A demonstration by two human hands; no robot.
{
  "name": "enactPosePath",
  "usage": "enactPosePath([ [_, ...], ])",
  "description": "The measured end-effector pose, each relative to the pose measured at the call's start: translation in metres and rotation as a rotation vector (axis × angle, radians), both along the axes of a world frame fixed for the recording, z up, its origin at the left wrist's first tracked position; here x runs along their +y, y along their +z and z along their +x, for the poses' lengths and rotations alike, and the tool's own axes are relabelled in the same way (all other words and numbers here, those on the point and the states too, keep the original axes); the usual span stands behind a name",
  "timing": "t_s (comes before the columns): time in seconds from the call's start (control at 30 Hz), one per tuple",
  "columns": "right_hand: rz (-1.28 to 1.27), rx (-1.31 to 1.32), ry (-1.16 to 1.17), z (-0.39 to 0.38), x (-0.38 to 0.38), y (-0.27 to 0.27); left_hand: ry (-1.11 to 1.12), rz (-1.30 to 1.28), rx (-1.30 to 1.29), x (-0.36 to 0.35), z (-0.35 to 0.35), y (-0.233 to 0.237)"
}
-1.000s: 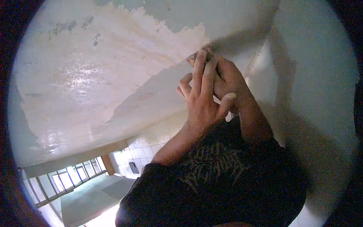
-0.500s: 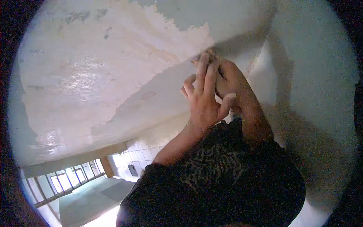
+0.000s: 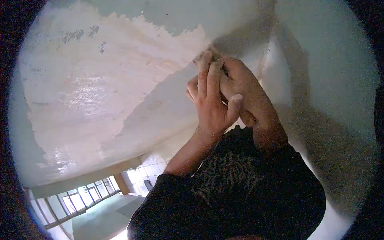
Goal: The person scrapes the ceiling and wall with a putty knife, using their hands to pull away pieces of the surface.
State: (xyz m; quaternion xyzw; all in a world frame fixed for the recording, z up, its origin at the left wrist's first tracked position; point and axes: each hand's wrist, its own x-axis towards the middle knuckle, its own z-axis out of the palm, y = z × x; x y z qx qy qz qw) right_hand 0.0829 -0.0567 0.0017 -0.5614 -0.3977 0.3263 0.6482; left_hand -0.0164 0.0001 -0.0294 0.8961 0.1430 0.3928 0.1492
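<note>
My left hand [image 3: 210, 94] is raised against a pale wall surface [image 3: 168, 88], its first two fingers stretched out and its thumb apart. The other fingers are bent. Just behind it is my right hand [image 3: 232, 78], closed around something I cannot make out, since the left fingers cover most of it. The left fingertips rest at the front of the right hand, by the lower right edge of a wet, shiny, cream-coloured patch [image 3: 96, 76]. That patch has a ragged upper border against the grey-green wall paint.
A corner with an adjoining wall [image 3: 336, 72] stands to the right, with dark arm shadows across it. At lower left are a barred window [image 3: 82, 199], a floor [image 3: 96, 220] and white tiles [image 3: 140, 176]. My dark printed shirt [image 3: 228, 188] fills the bottom.
Both hands have shifted slightly left and up in the view, staying together. The wall patch also sits a little further left. The left thumb has come nearer the right forearm.
</note>
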Motion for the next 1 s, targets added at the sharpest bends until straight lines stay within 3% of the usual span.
enactPosePath([
  [0.07,0.169,0.034,-0.012,-0.001,0.002,-0.001,-0.012,0.012,-0.024,0.000,0.004,0.003],
  [0.2,0.202,-0.106,-0.020,0.007,0.004,-0.015,0.029,0.046,-0.009,-0.003,0.005,-0.002],
  [0.27,0.001,0.026,0.036,0.004,0.000,-0.023,0.035,0.050,0.018,-0.004,0.000,-0.014],
  [0.43,-0.030,-0.076,0.008,0.005,0.000,-0.041,0.045,0.006,0.106,-0.009,-0.006,-0.021],
  [0.5,-0.087,-0.109,-0.003,0.001,-0.005,-0.028,-0.007,0.034,-0.013,-0.008,-0.001,-0.010],
  [0.57,0.042,0.005,-0.008,-0.003,-0.016,0.000,-0.015,0.024,-0.014,-0.015,-0.001,0.006],
  [0.7,0.207,-0.123,-0.016,0.004,-0.008,-0.014,0.024,0.039,-0.020,-0.016,0.004,0.002],
  [0.8,0.083,-0.057,0.068,0.003,-0.006,-0.029,-0.003,-0.028,0.041,-0.017,0.000,-0.006],
  [0.87,0.027,-0.074,-0.004,0.002,-0.001,-0.042,0.028,-0.012,0.036,-0.015,-0.003,-0.018],
  [1.0,-0.143,0.047,0.112,0.003,-0.009,-0.020,0.023,0.041,-0.009,-0.012,0.000,-0.006],
])
